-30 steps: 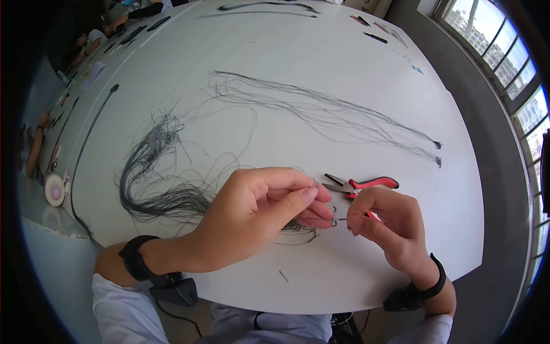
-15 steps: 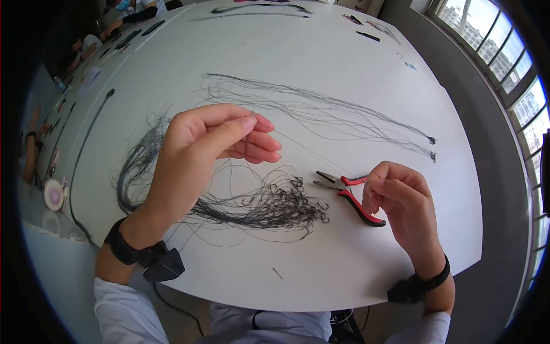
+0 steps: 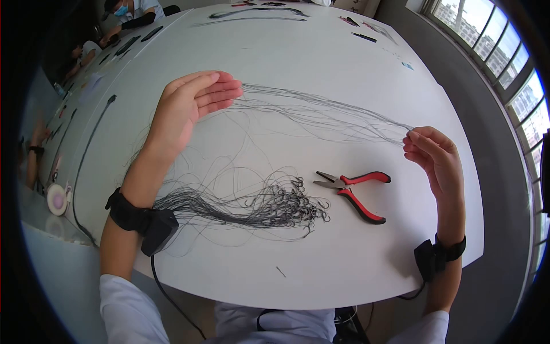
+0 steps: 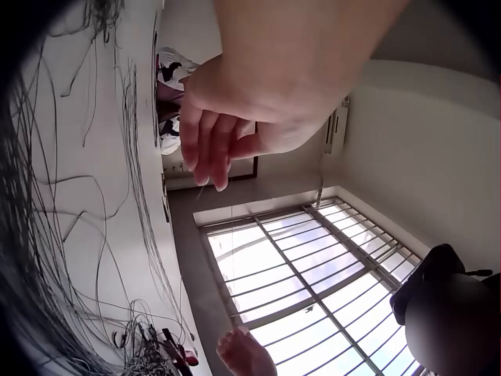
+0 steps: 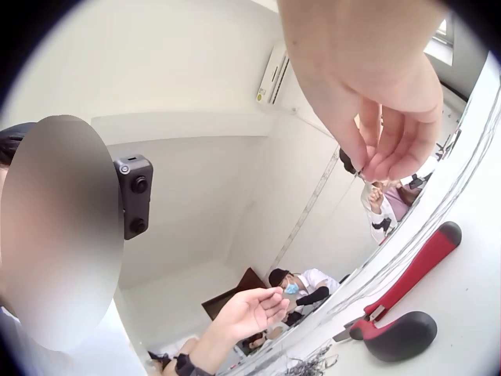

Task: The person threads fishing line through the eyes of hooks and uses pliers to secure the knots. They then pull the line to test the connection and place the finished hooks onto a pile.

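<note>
Raised over the table, my left hand pinches a thin line between thumb and forefinger, the other fingers nearly straight. My right hand, farther right, pinches the same line at its fingertips. That fine line runs between the hands in the right wrist view, and faintly in the left one. Beneath and between them lies a bundle of dark lines with many small hooks at its right end. Red-and-black pliers rest with handles spread, right of the hooks. Whether a hook hangs on the held line is too small to tell.
Long loose strands stretch across the table behind. A small dark sliver lies near the front edge. A white-and-purple spool stands at the left. Other people sit at the far left, and a barred window is at the right.
Both hands have moved up and away over the table, the left upward and left, the right upward and right, spreading wider apart. The hooks and pliers they partly covered now show.
</note>
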`<action>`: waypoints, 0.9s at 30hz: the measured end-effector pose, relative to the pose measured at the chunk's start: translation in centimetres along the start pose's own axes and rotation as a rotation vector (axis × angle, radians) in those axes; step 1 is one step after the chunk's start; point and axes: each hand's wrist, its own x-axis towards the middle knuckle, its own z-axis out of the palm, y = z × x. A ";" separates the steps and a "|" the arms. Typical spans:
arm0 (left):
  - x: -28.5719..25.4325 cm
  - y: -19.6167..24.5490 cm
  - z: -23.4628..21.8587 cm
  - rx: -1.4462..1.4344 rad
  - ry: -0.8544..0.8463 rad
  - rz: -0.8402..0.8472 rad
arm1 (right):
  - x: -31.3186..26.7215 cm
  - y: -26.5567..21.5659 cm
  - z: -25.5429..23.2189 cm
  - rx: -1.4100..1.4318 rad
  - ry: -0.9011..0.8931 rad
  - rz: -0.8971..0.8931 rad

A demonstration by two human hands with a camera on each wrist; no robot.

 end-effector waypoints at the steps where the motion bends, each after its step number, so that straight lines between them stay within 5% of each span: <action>1: 0.2 -0.4 -0.1 -0.110 0.045 0.021 | 0.2 0.0 -0.3 0.039 0.030 0.001; 12: 1.9 -3.0 -2.9 -0.478 -0.022 -0.357 | 2.6 1.0 -6.6 -0.184 0.152 0.062; 16: 2.2 -4.0 -4.1 -0.550 -0.051 -0.377 | 2.5 1.3 -7.4 -0.475 0.227 0.089; 19: 1.9 -4.0 -3.8 -0.492 0.180 -0.355 | 2.9 2.3 -8.1 -0.579 0.283 0.135; 27: 2.0 -4.2 -3.8 -0.585 0.208 -0.221 | 3.4 3.6 -9.6 -0.564 0.297 0.195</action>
